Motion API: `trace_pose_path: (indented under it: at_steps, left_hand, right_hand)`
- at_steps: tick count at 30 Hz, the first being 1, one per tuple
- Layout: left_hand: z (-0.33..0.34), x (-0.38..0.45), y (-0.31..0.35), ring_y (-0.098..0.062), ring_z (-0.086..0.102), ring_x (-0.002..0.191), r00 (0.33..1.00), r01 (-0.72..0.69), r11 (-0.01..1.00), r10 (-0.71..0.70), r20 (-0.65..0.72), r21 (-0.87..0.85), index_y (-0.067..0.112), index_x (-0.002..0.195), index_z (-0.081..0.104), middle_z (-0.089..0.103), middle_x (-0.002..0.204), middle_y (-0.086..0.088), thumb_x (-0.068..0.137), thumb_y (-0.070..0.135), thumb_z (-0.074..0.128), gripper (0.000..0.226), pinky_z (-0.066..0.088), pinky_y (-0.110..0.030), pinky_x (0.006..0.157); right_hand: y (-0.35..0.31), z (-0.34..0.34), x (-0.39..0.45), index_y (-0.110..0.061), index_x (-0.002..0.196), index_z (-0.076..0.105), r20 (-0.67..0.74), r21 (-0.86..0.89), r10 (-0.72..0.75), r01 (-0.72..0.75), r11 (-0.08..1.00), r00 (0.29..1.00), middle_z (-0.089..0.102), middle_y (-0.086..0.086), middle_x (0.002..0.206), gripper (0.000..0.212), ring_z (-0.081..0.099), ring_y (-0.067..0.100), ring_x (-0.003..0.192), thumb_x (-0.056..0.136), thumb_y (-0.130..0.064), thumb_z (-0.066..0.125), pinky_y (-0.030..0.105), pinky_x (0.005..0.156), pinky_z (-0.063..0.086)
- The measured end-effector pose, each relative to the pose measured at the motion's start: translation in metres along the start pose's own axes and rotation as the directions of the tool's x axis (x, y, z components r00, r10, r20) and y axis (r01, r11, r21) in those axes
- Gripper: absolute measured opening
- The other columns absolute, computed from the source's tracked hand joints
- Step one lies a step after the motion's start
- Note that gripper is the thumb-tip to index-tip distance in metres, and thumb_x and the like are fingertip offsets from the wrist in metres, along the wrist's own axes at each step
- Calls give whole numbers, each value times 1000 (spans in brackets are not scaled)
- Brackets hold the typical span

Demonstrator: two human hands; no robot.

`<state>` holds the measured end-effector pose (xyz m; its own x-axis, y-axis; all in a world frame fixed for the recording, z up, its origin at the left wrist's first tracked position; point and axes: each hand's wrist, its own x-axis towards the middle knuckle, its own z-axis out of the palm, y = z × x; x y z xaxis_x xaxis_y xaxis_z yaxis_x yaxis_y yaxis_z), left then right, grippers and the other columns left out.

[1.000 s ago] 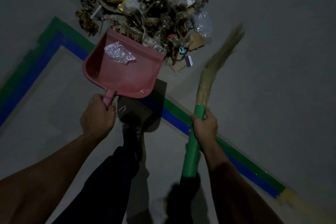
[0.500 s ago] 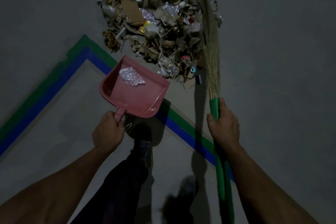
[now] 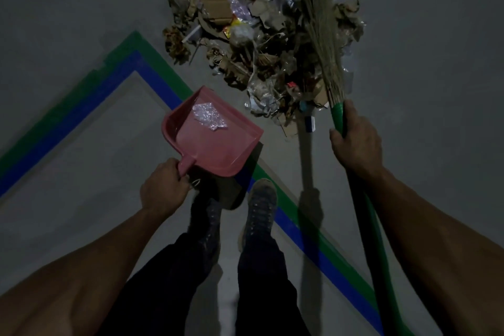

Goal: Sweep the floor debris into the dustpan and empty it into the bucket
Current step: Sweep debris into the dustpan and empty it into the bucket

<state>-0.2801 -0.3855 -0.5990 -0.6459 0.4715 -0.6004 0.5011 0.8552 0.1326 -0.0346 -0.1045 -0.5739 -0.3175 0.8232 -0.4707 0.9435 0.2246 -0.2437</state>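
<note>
A pink dustpan [image 3: 218, 144] hangs just above the floor, its mouth toward a debris pile [image 3: 261, 35] of cardboard scraps, plastic wrap and paper. A crumpled clear plastic piece [image 3: 208, 117] lies inside the pan. My left hand [image 3: 163, 185] grips the dustpan's short handle. My right hand [image 3: 354, 144] holds the green handle of a straw broom [image 3: 324, 43], whose bristles lie over the right side of the pile. No bucket is in view.
Green and blue tape lines [image 3: 131, 63] form a corner on the grey floor and run down to the lower right. My two feet [image 3: 259, 207] stand just behind the dustpan, one on the tape.
The broom swung from the right of the pile to lie across its right side. The dustpan drew back slightly from the pile, and my view pulled back with both feet showing.
</note>
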Motion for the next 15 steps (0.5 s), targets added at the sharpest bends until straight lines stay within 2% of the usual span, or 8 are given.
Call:
trace_pose_path:
  at_steps: [5, 7, 11, 15]
  left_hand:
    - [35, 24, 7, -35, 60, 86, 1000, 25, 1000, -25, -14, -5, 10, 97, 58, 60, 94, -15, 84, 23, 60, 18, 38, -33, 63]
    - [45, 33, 10, -37, 60, 87, 999, 39, 999, -39, -25, -10, 11, 98, 59, 60, 95, -15, 84, 22, 60, 18, 40, -35, 65]
    - [54, 48, 15, -36, 60, 87, 999, 17, 998, -18, -26, -55, 11, 97, 61, 59, 92, -14, 84, 21, 61, 16, 38, -33, 64]
    - [58, 65, 25, -35, 59, 85, 999, -34, 995, 32, -25, -98, 9, 94, 60, 59, 89, -13, 85, 19, 61, 13, 37, -33, 63]
  right_hand:
    - [24, 4, 59, -23, 154, 24, -24, -20, 10, -11, 1000, 1000, 55, 24, 128, 70, 54, 42, 112, 93, -25, 57, 43, 87, 44]
    - [33, 0, 80, -24, 151, 29, -8, -20, 22, -22, 1000, 1000, 56, 23, 128, 66, 58, 42, 108, 91, -24, 58, 47, 91, 48]
    - [34, -5, 110, -30, 136, 42, 68, 23, 33, -34, 999, 997, 60, 17, 124, 54, 65, 41, 91, 87, -18, 60, 54, 78, 57]
    - [33, 6, 125, -31, 146, 38, 140, 25, 41, -45, 999, 989, 62, 16, 124, 65, 66, 40, 87, 88, -13, 61, 49, 74, 59]
